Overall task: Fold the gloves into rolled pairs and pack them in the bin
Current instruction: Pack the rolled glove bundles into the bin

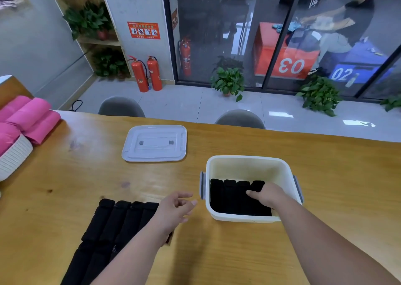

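Note:
A white plastic bin stands on the wooden table right of centre. Several black rolled glove pairs lie side by side on its floor. My right hand reaches down into the bin and grips the rightmost roll at its top end. More black rolled pairs lie in rows on the table at the lower left. My left hand hovers between those rolls and the bin, fingers loosely spread and holding nothing.
The bin's clear lid lies flat on the table behind. A white woven basket with pink rolled cloths sits at the left edge. Two grey chairs stand along the table's far side.

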{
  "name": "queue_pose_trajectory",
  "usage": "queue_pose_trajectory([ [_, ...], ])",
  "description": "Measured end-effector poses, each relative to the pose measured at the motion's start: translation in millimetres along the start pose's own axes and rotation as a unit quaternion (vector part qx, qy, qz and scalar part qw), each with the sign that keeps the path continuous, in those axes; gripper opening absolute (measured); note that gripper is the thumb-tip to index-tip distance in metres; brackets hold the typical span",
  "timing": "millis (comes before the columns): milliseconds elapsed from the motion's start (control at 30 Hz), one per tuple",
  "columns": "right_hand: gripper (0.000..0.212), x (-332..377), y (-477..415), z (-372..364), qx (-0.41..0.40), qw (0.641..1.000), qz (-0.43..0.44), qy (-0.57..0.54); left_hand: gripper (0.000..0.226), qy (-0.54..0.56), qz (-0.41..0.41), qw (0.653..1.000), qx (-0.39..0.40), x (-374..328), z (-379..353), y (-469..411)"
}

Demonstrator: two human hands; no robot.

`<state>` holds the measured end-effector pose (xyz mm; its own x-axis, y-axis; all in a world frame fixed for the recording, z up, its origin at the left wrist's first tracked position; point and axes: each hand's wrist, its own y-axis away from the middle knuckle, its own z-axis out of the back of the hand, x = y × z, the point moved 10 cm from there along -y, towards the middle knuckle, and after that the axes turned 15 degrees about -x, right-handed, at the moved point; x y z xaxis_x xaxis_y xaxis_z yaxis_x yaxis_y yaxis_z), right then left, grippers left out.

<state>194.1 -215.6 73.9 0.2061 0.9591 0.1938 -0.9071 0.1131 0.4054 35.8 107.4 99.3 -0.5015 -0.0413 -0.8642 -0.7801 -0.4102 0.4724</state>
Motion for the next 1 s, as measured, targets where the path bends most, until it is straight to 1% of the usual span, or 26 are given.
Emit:
queue_pose_trajectory([
  [167,0.071,1.7,12.7,-1.0,0.035,0.999,0.005,-0.029,0.032,-0.003,-0.001,1.000,0.001,4.8,3.2,3.4],
  [267,0.068,5.6,22.7,7.9,0.036,0.999,0.007,-0.026,0.034,-0.006,-0.005,1.000,-0.001,8.4,9.5,7.6],
  [333,0.063,14.3,31.5,21.8,0.018,0.999,0.010,-0.034,0.035,-0.010,-0.009,1.000,-0.006,10.5,14.8,10.0],
  [400,0.064,31.5,43.4,38.0,-0.005,0.998,0.036,-0.060,0.037,-0.013,-0.013,1.000,-0.012,12.5,20.9,12.8],
  [533,0.089,67.0,60.5,66.8,-0.071,0.981,0.087,-0.160,0.039,-0.012,-0.015,0.999,-0.025,17.7,35.3,22.2],
  [600,0.094,84.2,70.6,73.7,-0.091,0.971,0.118,-0.187,0.034,-0.031,-0.022,0.999,-0.038,19.7,43.5,27.7],
  [733,0.088,117.1,101.7,77.7,-0.107,0.950,0.168,-0.240,0.030,-0.062,-0.028,0.996,-0.061,28.6,60.1,36.5],
  [833,0.084,141.2,128.1,74.8,-0.110,0.937,0.206,-0.260,0.029,-0.081,-0.032,0.993,-0.073,35.1,70.5,44.7],
  [1000,0.084,171.0,160.3,56.5,-0.089,0.918,0.253,-0.292,0.029,-0.141,-0.041,0.985,-0.093,50.3,89.3,51.3],
])
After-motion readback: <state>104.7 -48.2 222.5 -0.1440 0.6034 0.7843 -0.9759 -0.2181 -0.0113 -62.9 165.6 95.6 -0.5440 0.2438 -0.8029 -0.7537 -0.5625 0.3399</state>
